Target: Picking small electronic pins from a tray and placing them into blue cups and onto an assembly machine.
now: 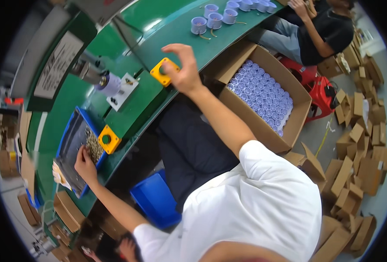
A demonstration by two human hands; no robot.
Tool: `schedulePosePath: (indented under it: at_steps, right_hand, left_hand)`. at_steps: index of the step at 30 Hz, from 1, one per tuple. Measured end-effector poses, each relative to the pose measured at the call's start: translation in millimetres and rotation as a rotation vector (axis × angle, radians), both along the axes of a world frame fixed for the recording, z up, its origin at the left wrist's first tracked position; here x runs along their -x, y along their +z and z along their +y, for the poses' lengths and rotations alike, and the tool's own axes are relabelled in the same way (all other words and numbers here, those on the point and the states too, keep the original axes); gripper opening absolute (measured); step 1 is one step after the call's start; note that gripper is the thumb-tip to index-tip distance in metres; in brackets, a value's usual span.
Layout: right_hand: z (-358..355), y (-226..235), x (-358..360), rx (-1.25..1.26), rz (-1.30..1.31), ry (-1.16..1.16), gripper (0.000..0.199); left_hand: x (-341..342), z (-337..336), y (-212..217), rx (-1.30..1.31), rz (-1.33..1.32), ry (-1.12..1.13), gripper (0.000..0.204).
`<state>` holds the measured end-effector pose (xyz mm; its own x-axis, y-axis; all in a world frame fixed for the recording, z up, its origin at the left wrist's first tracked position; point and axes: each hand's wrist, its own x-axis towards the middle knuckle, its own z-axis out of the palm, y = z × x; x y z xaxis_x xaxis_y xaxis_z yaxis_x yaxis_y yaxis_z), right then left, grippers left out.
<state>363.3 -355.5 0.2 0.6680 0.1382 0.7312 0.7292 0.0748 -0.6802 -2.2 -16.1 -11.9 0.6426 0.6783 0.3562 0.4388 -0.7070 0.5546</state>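
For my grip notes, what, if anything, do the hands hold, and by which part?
The right hand holds nothing visible, curved at a yellow square button box. The left hand is over a blue rectangular tray; whether it pinches anything cannot be told.

A white T-shirt (259,201) (short-sleeved, loose and softly creased) is worn with dark legwear (193,153).
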Motion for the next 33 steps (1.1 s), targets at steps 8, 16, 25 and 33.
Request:
schedulePosePath:
  at_steps: [8,16,25,33]
  right_hand:
    - [76.3,69.4,34.4,0.34,-0.094,0.314,0.072]
    - [16.0,43.9,-33.9,0.014,-0.135,-0.139,0.043]
    - [-46.7,-25.0,-70.2,0.289,0.144,-0.121,0.045]
    - [-25.8,-38.3,-84.7,0.617,-0.251,-0.256,0.05]
  left_hand:
    - [-3.0,-10.5,-0.5,-0.053,0.049,-0.011,0.029]
    - [1.0,-9.5,-0.8,-0.056,0.048,0.029,0.028]
    - [-10.7,-18.4,8.7,-0.086,0.079,0.089,0.027]
    - [-8.3,-27.5,4.9,-0.057,-0.009,0.144,0.023]
